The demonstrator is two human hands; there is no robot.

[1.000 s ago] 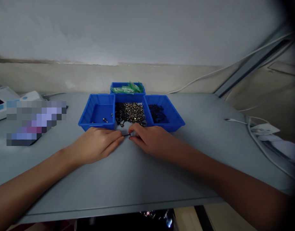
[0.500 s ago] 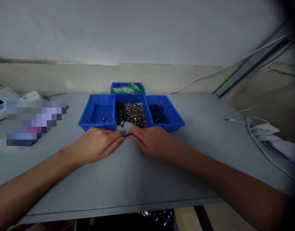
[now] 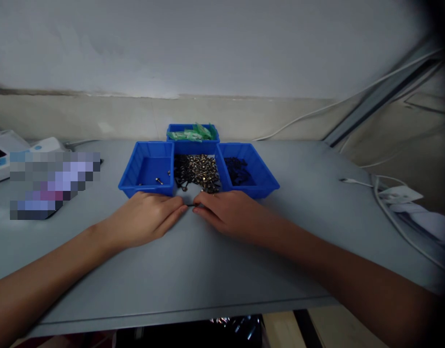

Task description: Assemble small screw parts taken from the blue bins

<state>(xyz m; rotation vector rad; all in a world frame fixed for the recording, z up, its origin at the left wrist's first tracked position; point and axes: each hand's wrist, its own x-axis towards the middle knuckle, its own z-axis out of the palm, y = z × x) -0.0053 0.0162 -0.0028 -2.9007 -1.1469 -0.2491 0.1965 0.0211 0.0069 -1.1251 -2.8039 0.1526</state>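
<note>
Your left hand (image 3: 152, 215) and right hand (image 3: 233, 210) are pinching opposite ends of 1 thin dark piece (image 3: 190, 205) over the table (image 3: 171, 280), seemingly to steady it. The left tray (image 3: 148, 166) and right tray (image 3: 261, 174) are flanking the metal pile (image 3: 204, 170), probably keeping everything within easy reach.

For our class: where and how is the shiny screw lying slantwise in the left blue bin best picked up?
Probably pinch the shiny screw across its thin middle, squeezing both long sides, coming down from above: it looks slender and lies in the left blue bin, whose walls rise around it.
</note>
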